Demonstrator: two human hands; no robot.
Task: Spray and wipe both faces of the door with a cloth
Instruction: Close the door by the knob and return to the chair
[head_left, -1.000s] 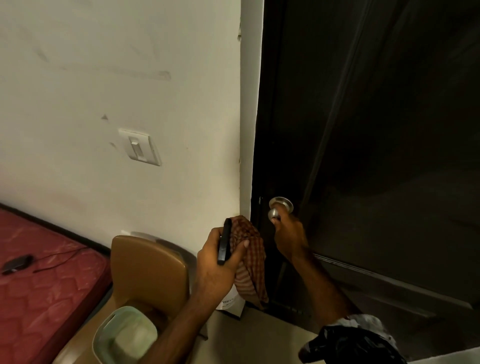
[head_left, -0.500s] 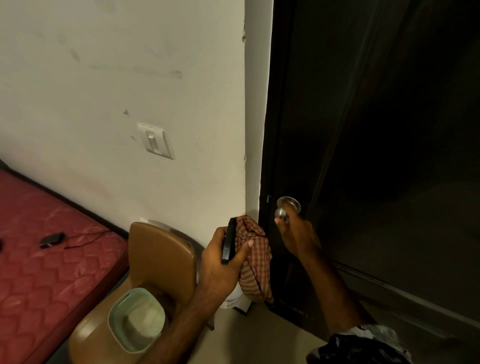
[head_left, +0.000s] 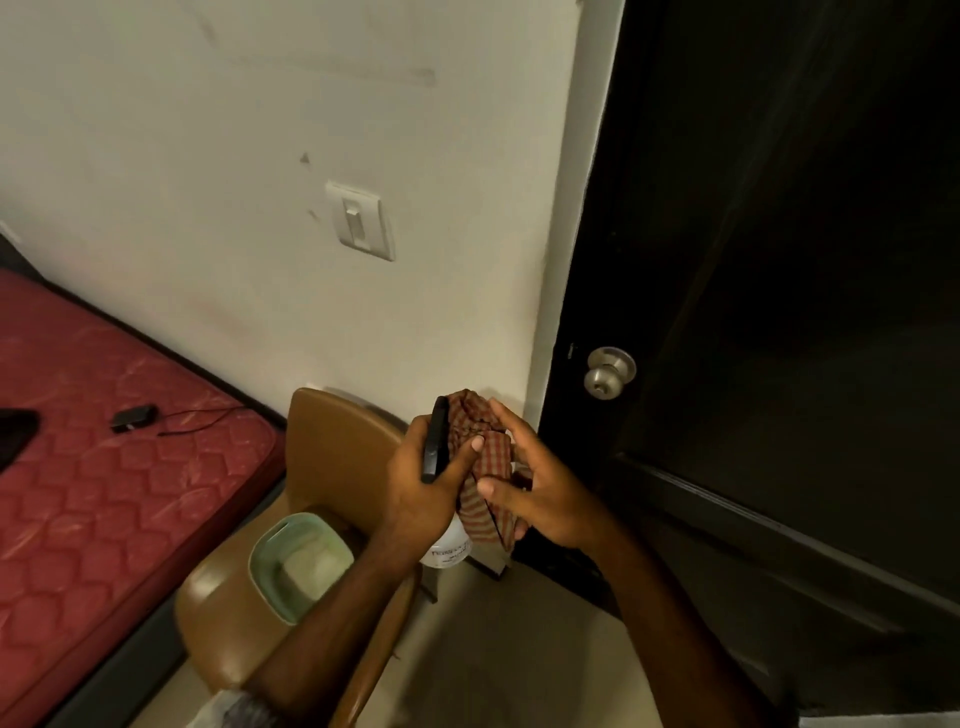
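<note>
The dark door (head_left: 779, 270) fills the right side and appears closed, its round metal knob (head_left: 605, 375) free. My left hand (head_left: 415, 493) is shut around a spray bottle (head_left: 435, 441) with a black head and a white labelled body, and its thumb pins a red checked cloth (head_left: 488, 519) against the bottle. My right hand (head_left: 545, 493) is just left of the door, below the knob, with thumb and fingers closed on the same cloth. Much of the bottle is hidden behind hand and cloth.
A brown chair (head_left: 337, 452) stands under my left arm with a pale green tub (head_left: 265, 566) on its seat. A red mattress (head_left: 104, 493) lies at the left with a small black device (head_left: 132, 418) and cable on it. A light switch (head_left: 361, 221) is on the white wall.
My right hand has let go of the door knob and moved down and left onto the cloth. The view has shifted to the left.
</note>
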